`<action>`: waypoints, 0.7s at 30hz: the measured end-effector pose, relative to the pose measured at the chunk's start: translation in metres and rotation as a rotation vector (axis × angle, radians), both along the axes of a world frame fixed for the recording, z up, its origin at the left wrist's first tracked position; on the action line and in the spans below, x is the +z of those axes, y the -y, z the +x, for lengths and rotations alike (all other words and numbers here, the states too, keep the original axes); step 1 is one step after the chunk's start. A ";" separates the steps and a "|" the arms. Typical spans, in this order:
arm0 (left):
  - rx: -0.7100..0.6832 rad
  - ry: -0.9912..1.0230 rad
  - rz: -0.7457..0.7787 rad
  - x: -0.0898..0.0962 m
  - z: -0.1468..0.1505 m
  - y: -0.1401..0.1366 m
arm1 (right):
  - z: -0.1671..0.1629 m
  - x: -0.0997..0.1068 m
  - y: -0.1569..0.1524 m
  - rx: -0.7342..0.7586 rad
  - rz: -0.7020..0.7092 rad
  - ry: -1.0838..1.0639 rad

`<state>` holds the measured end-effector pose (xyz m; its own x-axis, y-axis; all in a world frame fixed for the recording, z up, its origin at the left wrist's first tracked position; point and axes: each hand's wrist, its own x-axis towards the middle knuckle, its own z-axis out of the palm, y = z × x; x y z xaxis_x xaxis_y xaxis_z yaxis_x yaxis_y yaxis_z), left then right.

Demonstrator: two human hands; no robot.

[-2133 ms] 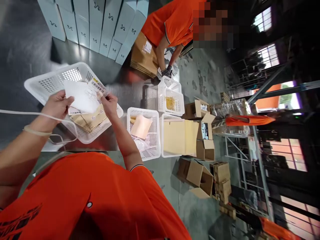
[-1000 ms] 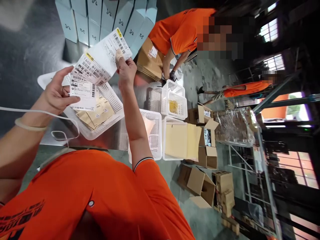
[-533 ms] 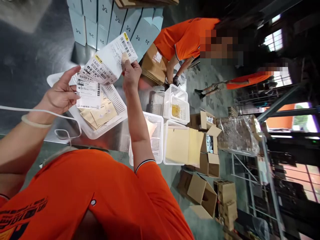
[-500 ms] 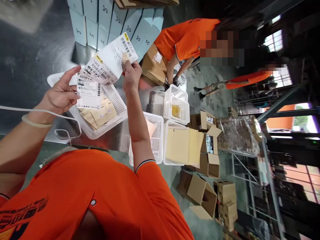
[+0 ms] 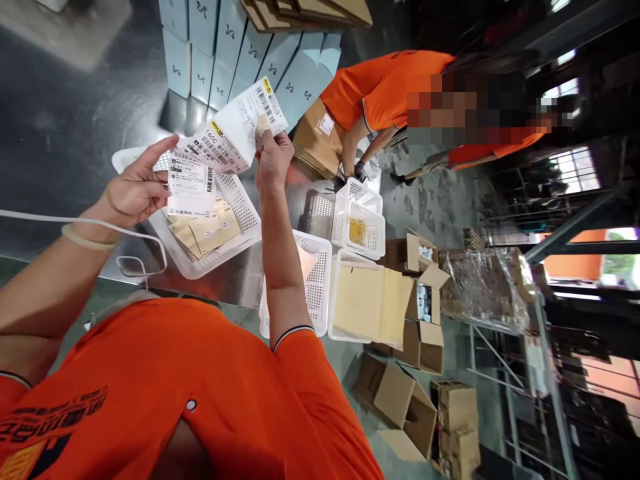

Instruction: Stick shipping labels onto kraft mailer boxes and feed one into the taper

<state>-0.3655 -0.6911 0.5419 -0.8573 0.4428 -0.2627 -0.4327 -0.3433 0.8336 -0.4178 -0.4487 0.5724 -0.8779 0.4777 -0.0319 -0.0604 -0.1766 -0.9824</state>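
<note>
A folded strip of white shipping labels with barcodes and yellow logos stretches between my hands. My right hand pinches its upper right end, with a small tan piece at the fingertips. My left hand holds the left edge of the lower label between its fingers, the index finger stretched out above. Beneath the labels, a white perforated basket contains several tan paper packets, partly hidden by the strip. A pale cable crosses over my left wrist.
Light-blue boxes stand stacked at the table's back. Right of my right arm are a basket with yellow envelopes and a small basket of yellow bands. A co-worker bends over flat cardboard. Open cartons sit on the floor.
The whole view has shifted slightly, so my hands and the table appear farther right. Both hands keep the same hold on the labels. A second person in the background has shifted position.
</note>
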 end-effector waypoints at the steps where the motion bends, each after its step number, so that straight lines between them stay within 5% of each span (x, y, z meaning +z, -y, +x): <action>1: -0.002 0.000 0.006 0.001 0.000 -0.001 | 0.002 0.003 0.002 -0.003 -0.023 0.010; 7: -0.020 -0.026 0.029 0.002 0.000 -0.003 | 0.000 0.010 0.007 -0.032 -0.156 0.097; 14: 0.057 0.053 -0.033 0.006 -0.002 -0.004 | 0.000 0.009 0.011 0.009 -0.044 0.110; 17: 0.070 0.137 -0.048 0.005 -0.003 -0.007 | 0.011 -0.007 0.022 0.065 0.012 0.134; 21: 0.140 0.216 -0.077 -0.014 0.006 -0.014 | 0.042 -0.051 0.047 0.334 0.163 0.168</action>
<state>-0.3595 -0.6767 0.5283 -0.8292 0.2953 -0.4745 -0.5561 -0.3513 0.7533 -0.3760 -0.4953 0.5214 -0.9747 0.1774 -0.1358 0.1379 -0.0007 -0.9905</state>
